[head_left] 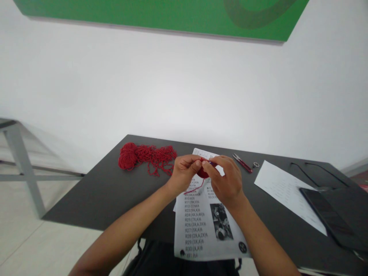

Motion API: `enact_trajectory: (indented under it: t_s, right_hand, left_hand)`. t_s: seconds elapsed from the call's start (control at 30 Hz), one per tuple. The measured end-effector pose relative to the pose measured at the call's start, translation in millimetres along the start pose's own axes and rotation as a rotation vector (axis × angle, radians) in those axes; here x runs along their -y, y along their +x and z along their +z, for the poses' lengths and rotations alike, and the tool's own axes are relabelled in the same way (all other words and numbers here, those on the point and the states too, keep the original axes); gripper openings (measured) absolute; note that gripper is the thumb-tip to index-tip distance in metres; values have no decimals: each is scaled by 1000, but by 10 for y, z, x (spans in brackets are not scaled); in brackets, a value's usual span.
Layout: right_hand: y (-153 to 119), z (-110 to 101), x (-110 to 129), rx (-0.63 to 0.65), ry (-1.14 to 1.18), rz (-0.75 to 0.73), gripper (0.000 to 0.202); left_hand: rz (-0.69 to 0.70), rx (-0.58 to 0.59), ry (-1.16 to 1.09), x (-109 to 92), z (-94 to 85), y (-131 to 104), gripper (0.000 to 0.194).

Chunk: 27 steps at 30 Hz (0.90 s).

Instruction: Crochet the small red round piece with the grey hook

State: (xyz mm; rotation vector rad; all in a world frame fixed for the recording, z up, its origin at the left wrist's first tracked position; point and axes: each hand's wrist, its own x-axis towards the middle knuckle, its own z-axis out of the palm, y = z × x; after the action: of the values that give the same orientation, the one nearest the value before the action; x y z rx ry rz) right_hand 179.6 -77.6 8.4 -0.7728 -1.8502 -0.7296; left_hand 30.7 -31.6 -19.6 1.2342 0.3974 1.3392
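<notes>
Above a printed pattern sheet (195, 226), both hands meet at a small red crocheted piece (202, 171). My left hand (184, 171) pinches its left edge between thumb and fingers. Closed around a thin dark hook (212, 163), my right hand (227, 177) touches the piece from the right; the hook's tip is hidden. A red yarn strand (198, 188) hangs below the piece over the sheet. At the left lies a red yarn ball (128, 156), joined by a heap of loose, tangled red yarn (156, 156).
On the dark table (94, 191), red-handled snips (243, 163) and a small ring (255, 165) lie behind my right hand. Farther right are a white paper (284, 191), eyeglasses (319, 174) and a black phone (324, 211). A white wall (178, 88) stands behind.
</notes>
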Motion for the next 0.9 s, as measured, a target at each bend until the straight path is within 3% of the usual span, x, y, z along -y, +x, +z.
enact_trajectory:
  t_s: [0.13,0.27,0.43,0.7,0.9]
  right_hand:
    - [-31,30,19,-38,71,42,30]
    - [-23,38,54,-131,227,265,28]
    - [46,13,74,-57,401,474,10]
    - [30,48,76,-62,352,555,7]
    - [-22,116,48,-123,502,788,4]
  left_hand:
    - [17,12,-16,-25,12,-6,36]
    - [26,-26,-30,-50,40,-9,36]
    - [56,-23,-9,-95,57,1,33]
    - [339,64,248,-183,41,37,23]
    - [580,88,507,-151,-25,63,9]
